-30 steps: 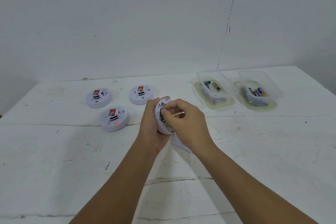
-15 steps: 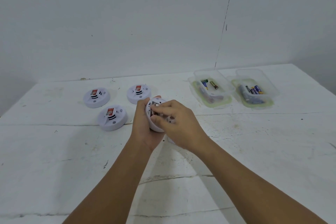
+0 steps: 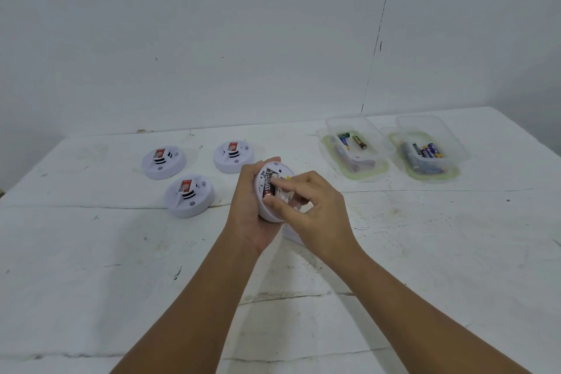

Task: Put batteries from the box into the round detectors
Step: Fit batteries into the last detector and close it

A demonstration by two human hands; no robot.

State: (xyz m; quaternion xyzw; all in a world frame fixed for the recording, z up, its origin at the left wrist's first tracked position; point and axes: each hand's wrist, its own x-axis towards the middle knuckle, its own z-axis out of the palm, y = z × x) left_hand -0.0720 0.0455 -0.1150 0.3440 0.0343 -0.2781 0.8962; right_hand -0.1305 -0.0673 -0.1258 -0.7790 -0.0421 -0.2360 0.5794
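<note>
Head view: both bare forearms reach in from the near edge of the white painted table toward its middle. The left hand is curled around the rim of a round white plastic detector, gripping it above the tabletop, tilted, with its open back facing the camera. A black cylindrical battery with white lettering lies in the battery bay at the left side of that back. The right hand is partly closed over the detector, with its fingertips bent down onto the battery bay; whether they pinch anything cannot be told. A flat white piece lies on the table just under the right hand, mostly hidden.

Farther on, toward the far left corner, three more round white detectors with red labels sit flat on the table, well apart from the hands.

Toward the far right corner stand two clear plastic boxes with green-tinted rims. The left clear box holds a few loose batteries, among them a gold one. The right clear box holds a cluster of blue batteries. Behind the far edge rises a plain white wall.
</note>
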